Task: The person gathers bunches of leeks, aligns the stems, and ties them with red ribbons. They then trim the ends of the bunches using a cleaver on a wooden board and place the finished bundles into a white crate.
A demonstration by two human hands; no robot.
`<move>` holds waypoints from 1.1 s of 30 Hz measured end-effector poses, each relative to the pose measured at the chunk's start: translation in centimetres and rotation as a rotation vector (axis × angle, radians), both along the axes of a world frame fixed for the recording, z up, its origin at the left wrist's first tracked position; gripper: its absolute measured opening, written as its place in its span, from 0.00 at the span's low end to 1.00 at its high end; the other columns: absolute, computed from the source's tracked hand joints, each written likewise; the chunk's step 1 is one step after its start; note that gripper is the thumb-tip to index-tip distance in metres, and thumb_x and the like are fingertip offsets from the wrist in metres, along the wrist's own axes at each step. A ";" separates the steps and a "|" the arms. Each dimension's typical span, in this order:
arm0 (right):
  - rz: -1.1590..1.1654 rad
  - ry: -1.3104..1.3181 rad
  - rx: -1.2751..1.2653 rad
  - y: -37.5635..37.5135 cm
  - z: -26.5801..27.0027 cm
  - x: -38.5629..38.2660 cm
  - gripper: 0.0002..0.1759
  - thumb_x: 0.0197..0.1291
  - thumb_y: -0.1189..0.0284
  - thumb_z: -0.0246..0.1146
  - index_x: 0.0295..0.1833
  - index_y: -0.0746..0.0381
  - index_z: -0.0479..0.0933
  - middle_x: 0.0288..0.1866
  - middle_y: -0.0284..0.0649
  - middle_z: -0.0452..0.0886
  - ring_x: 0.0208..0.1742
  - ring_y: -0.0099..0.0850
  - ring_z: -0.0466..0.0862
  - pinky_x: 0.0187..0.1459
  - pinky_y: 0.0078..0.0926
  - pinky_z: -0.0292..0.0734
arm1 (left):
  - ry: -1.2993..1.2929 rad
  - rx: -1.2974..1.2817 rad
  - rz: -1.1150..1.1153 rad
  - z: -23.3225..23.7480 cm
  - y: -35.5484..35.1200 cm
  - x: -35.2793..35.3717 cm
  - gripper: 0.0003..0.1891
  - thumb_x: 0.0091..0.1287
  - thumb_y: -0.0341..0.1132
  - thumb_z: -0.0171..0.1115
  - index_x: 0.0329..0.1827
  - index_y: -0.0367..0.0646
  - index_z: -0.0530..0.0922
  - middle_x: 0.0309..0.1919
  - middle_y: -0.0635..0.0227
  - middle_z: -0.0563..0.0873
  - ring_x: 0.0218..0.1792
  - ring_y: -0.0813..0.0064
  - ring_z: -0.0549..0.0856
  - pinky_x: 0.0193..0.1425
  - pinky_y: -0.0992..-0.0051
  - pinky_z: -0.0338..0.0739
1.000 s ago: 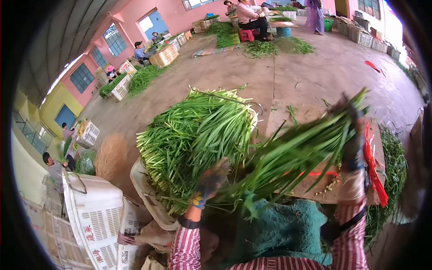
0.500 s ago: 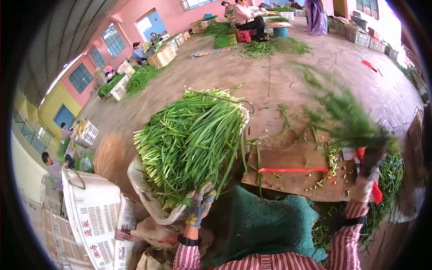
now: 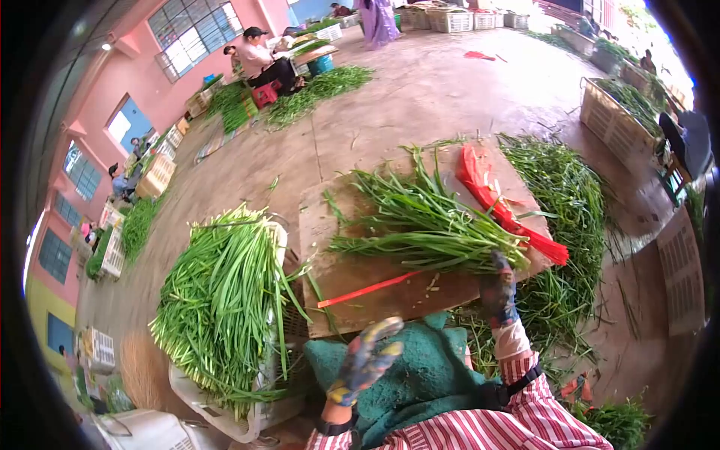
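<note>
My left hand (image 3: 367, 358), in a patterned work glove, is raised above the green cloth (image 3: 416, 375) on my lap. Its fingers are stretched out and it holds nothing. A loose bunch of long green stalks (image 3: 431, 225), like garlic chives, lies across the wooden board (image 3: 360, 289), leaves to the left and cut ends to the right. My right hand (image 3: 500, 291), also gloved, touches the near side of the bunch by those ends, its fingers pointing forward and not wrapped round it. A red strip (image 3: 367, 289) lies at the board's near side, beside the bunch.
On my left stands a white crate (image 3: 225, 416) heaped with green stalks (image 3: 225, 300). Red ties (image 3: 487, 191) lie on the board's right part. Loose greens (image 3: 562, 217) are piled beyond it. Several people sit farther off, one seated person (image 3: 262, 60) among greens.
The bunch that my right hand swung in the air now lies on the board. My left hand has moved from the crate to above my lap. The view has turned right.
</note>
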State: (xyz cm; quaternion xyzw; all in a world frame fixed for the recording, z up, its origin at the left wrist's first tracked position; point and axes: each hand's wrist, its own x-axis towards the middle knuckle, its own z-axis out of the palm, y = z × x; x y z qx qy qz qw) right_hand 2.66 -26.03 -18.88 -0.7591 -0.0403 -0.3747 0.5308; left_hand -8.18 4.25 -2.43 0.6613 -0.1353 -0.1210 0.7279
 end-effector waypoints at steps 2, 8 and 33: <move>-0.091 0.052 -0.392 -0.5 4.6 -4.5 0.22 0.53 0.76 0.59 0.56 0.68 0.69 0.55 0.43 0.74 0.55 0.34 0.74 0.56 0.31 0.69 | -0.011 0.045 -0.113 -1.0 -2.5 1.3 0.27 0.60 0.33 0.60 0.62 0.39 0.64 0.58 0.64 0.71 0.52 0.78 0.75 0.52 0.80 0.71; 0.168 0.347 0.732 -4.7 11.4 -10.3 0.25 0.54 0.79 0.58 0.60 0.67 0.65 0.56 0.42 0.72 0.54 0.27 0.73 0.55 0.23 0.69 | 0.322 -0.053 -0.125 -3.2 -6.6 3.2 0.25 0.58 0.35 0.62 0.58 0.38 0.68 0.51 0.63 0.77 0.53 0.71 0.76 0.60 0.72 0.69; 0.348 0.436 0.365 -7.2 1.9 10.4 0.27 0.47 0.69 0.63 0.56 0.59 0.68 0.30 0.47 0.80 0.27 0.38 0.80 0.33 0.33 0.75 | -0.352 1.186 0.235 -6.5 -1.9 9.3 0.29 0.49 0.45 0.61 0.55 0.42 0.70 0.57 0.54 0.69 0.53 0.53 0.73 0.56 0.62 0.70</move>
